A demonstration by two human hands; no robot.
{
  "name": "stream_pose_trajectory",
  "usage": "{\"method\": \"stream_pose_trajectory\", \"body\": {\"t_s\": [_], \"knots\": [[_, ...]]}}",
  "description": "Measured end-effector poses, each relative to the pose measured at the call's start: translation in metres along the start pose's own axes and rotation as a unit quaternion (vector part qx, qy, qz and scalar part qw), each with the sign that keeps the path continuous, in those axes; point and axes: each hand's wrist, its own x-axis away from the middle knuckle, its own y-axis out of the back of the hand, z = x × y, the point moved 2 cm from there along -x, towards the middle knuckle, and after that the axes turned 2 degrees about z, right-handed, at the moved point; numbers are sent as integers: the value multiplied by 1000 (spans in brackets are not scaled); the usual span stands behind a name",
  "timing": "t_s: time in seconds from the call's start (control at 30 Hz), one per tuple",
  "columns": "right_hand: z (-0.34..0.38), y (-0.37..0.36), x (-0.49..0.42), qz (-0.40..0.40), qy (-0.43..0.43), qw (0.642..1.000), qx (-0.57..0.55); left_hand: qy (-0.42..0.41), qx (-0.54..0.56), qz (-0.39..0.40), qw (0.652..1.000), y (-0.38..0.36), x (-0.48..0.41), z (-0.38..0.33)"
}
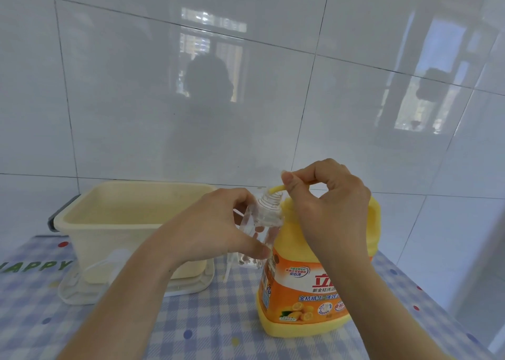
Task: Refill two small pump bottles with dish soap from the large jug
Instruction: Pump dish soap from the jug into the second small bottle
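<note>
A large orange-and-yellow dish soap jug [300, 291] stands on the table right of centre. My right hand [328, 204] sits on top of it, fingers curled round its yellow pump spout [276, 189]. My left hand [218, 228] grips a small clear bottle [269, 212] without its pump, tilted, its open threaded neck right under the spout tip. A thin white pump tube [227, 266] shows below the bottle. A whitish rounded object [112, 261] lies partly hidden behind my left forearm; I cannot tell what it is.
A cream plastic tub [109, 223] stands at the back left on a white lid or tray [191, 286]. The table has a blue checked cloth [213, 327] with coloured dots. A glossy tiled wall rises close behind.
</note>
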Motion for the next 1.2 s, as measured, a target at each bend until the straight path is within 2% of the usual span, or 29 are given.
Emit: {"method": "stream_pose_trajectory", "body": {"t_s": [0.23,0.77,1.2], "knots": [[7,4,-10,16,3,1000,14,30,-19,-9,999,-2,4,-10],[5,0,-5,-6,24,1000,11,15,-74,-57,996,-6,3,-17],[-3,-6,6,-10,25,1000,4,22,-114,-35,993,-5,5,-18]]}}
